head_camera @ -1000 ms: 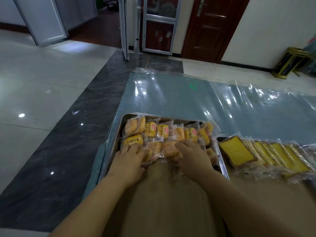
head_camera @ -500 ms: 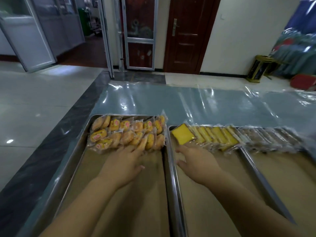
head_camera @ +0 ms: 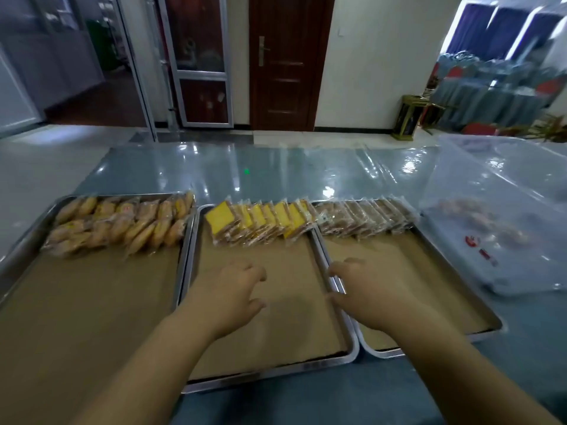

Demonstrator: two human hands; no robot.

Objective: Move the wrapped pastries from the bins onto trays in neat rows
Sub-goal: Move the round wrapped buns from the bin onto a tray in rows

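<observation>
wrapped pastries lying in rows along the far ends of three shallow steel trays lined with brown paper, set side by side on a blue-grey tabletop (head_camera: 306, 176) under glossy clear plastic film. on the left tray (head_camera: 27, 240): round golden buns in clear wrappers (head_camera: 122, 225), overlapping in two rows and filling the far end. on the middle tray (head_camera: 270, 374): flat yellow-topped cake slices in clear wrappers (head_camera: 260, 220), leaning against one another in a single row, spilling slightly over the right rim. on the right tray (head_camera: 435, 343): brownish square slices in clear wrappers (head_camera: 365, 217), likewise shingled in one row along the far edge. leaving the near part of every tray as bare brown paper.

reaching forward with both bare arms, holding nothing. left hand (head_camera: 228, 297) hovering over the paper of the middle tray, fingers loosely curled and slightly spread, thumb out to the right. right hand (head_camera: 372, 294) hanging over the seam between the middle and right trays, fingers half bent and parted, empty; touching the rim or not, cannot tell.

sitting at the right edge of the tabletop: a large translucent plastic bin (head_camera: 503, 216) with red markings, blurred, showing pale pinkish packets inside. standing beyond the tabletop: a dark brown wooden door (head_camera: 288, 62) and a grey-framed glass door (head_camera: 196, 59).
</observation>
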